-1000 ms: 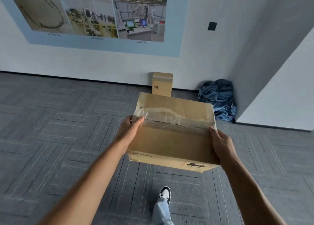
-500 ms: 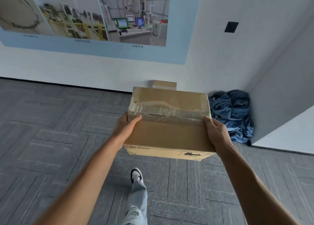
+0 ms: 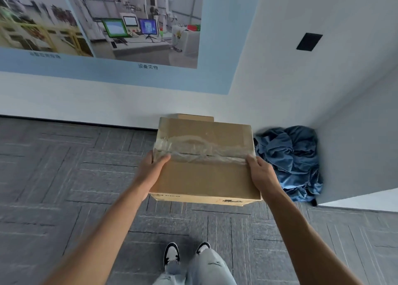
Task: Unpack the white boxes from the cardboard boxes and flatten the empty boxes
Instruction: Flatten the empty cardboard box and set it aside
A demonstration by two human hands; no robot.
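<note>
1. We hold a closed cardboard box (image 3: 204,162) in the air in front of us, above the grey carpet floor (image 3: 64,177).
2. Our left hand (image 3: 150,170) grips the box's left side, thumb pressed onto the top near the crumpled clear tape (image 3: 204,150).
3. Our right hand (image 3: 261,175) clasps the right side, thumb on top at the tape's other end.
4. The tape runs across the top seam, and the flaps are shut.
5. A second cardboard box (image 3: 195,117) stands against the wall (image 3: 86,99), mostly hidden behind the one we carry.
6. A heap of blue cloth (image 3: 288,159) lies in the corner, just right of the box.
7. Our shoes (image 3: 171,255) and pale jeans (image 3: 204,269) show below.
</note>
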